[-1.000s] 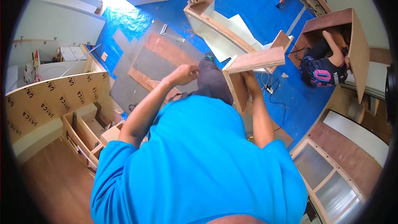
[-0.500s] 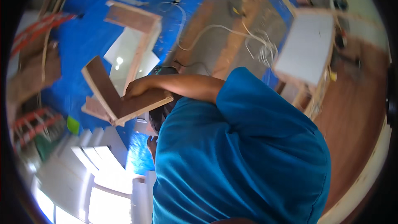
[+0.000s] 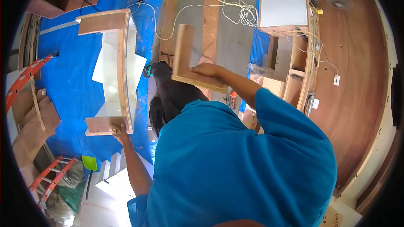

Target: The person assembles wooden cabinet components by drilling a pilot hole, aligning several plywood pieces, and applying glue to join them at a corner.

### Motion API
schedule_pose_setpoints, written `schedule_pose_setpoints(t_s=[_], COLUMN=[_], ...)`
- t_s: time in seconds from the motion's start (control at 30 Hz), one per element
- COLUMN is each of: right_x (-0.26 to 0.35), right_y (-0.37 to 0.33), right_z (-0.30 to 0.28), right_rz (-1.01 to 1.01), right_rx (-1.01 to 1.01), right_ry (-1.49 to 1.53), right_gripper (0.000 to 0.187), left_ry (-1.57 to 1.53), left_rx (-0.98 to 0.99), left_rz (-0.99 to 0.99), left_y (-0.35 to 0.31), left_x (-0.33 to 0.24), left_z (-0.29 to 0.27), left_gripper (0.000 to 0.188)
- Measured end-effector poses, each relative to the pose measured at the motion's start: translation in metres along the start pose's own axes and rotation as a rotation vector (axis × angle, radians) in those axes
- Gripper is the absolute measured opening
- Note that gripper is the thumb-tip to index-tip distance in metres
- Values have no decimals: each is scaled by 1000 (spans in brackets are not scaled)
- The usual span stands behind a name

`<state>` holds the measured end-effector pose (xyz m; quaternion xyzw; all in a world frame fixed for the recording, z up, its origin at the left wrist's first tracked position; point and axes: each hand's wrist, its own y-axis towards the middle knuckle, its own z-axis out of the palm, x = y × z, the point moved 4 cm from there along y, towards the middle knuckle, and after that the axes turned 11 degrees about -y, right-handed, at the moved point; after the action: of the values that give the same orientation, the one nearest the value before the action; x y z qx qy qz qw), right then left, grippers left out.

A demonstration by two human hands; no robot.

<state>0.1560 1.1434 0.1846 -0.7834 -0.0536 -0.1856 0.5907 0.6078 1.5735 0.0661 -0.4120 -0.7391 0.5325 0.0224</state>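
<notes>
Above the blue tarp, in the head view, the right hand closes its grip on an L-shaped wooden piece, fingers wrapped over the lower edge near the corner, so the piece is held up just in front of the person's dark head. The left hand reaches out low to the left, its grip closed on the near end of a curved wooden frame that lies on the tarp, with white panels inside it. White cable loops over the boards beyond. An orange ladder lies at far left. A green dustpan sits near the white steps.
</notes>
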Motion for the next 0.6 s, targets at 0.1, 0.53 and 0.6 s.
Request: schedule_pose_setpoints(t_s=[0.1, 0.53, 0.6], right_x=[-36, -88, -75], right_y=[-37, -93, -84], right_z=[34, 88, 88], right_rz=[152, 78, 38], right_rx=[-52, -89, -62], right_ry=[170, 180, 60], right_gripper=[59, 68, 66], left_ry=[367, 239, -7], left_rx=[-140, -477, -422], left_rz=[449, 293, 163], left_y=[51, 71, 38], left_x=[0, -14, 1], left_z=[-12, -23, -10], left_gripper=[122, 79, 78])
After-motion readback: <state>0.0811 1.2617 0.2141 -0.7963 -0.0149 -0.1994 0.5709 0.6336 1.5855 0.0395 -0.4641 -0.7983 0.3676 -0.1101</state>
